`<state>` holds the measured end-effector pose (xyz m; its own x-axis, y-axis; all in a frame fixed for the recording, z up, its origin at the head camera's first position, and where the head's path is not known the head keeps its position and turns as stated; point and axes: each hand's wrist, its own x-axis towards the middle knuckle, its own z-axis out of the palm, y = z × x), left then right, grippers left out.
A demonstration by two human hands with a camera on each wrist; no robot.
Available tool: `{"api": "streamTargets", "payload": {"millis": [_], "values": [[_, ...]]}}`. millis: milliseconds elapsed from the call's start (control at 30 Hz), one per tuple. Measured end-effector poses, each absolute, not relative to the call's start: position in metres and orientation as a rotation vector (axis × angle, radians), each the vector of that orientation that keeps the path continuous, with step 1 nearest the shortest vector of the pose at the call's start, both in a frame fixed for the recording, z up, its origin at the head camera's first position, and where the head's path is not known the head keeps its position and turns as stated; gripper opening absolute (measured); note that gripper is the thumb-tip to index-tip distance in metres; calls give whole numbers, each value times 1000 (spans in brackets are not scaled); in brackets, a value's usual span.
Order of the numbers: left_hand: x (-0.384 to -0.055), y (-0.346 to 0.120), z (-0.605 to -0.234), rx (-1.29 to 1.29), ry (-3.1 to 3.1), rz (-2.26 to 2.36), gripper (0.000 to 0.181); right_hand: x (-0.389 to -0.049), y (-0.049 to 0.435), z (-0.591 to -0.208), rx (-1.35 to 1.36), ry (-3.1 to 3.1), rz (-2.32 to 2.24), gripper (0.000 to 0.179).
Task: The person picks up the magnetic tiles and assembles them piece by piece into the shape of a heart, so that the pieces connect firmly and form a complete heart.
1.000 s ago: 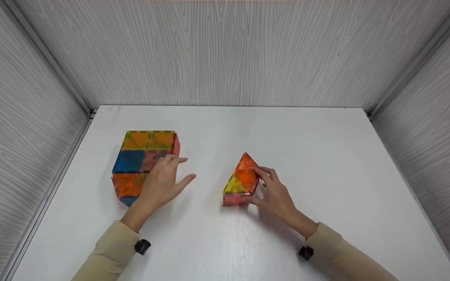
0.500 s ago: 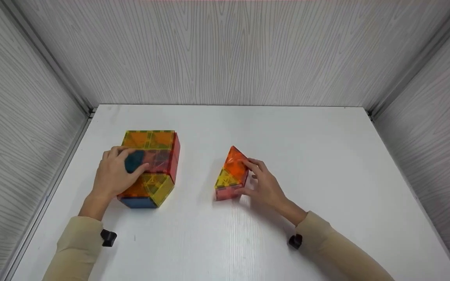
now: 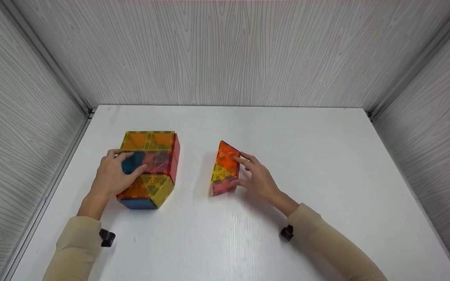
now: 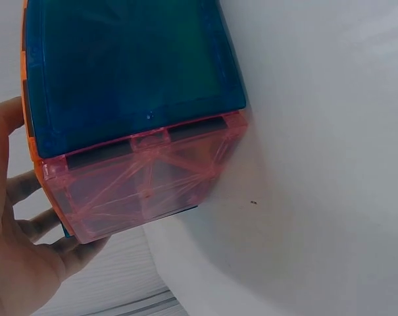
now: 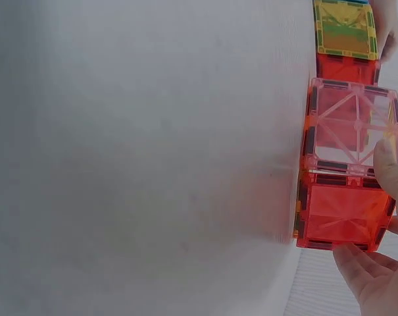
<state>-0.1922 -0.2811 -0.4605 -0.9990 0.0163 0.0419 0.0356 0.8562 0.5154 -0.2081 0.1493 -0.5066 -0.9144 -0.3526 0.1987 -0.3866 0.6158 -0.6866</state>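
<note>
A large block of translucent magnetic tiles point(image 3: 158, 160) stands on the left of the white table, with yellow, orange, blue and pink faces. My left hand point(image 3: 109, 175) holds it at its left side, the thumb over the top; in the left wrist view the fingers point(image 4: 80, 253) reach past the pink side. To its right, apart from it in the head view, is a small triangular magnetic tile prism point(image 3: 226, 160), orange and yellow on top. My right hand point(image 3: 258, 177) grips the prism from the right; in the right wrist view the thumb point(image 5: 386, 161) lies on its pink side.
The white table point(image 3: 307, 156) is bounded by a grey wood-grain back panel point(image 3: 225, 50) and side panels. A narrow strip of table separates the block from the prism. Black wrist cameras point(image 3: 107, 237) hang under both sleeves.
My left hand has moved from the block's right front to its left side. My right hand has slid the prism leftward, closer to the block, and turned it slightly.
</note>
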Motion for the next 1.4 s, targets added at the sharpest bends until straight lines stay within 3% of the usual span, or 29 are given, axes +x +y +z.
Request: {"api": "streamTargets", "payload": {"millis": [500, 1400], "values": [[-193, -274, -462, -34, -2999, -835, 89, -217, 141, -505, 626, -2743, 1208, 67], [-200, -208, -467, -143, -3006, -831, 81, -234, 127, -506, 684, -2711, 1303, 67]]}}
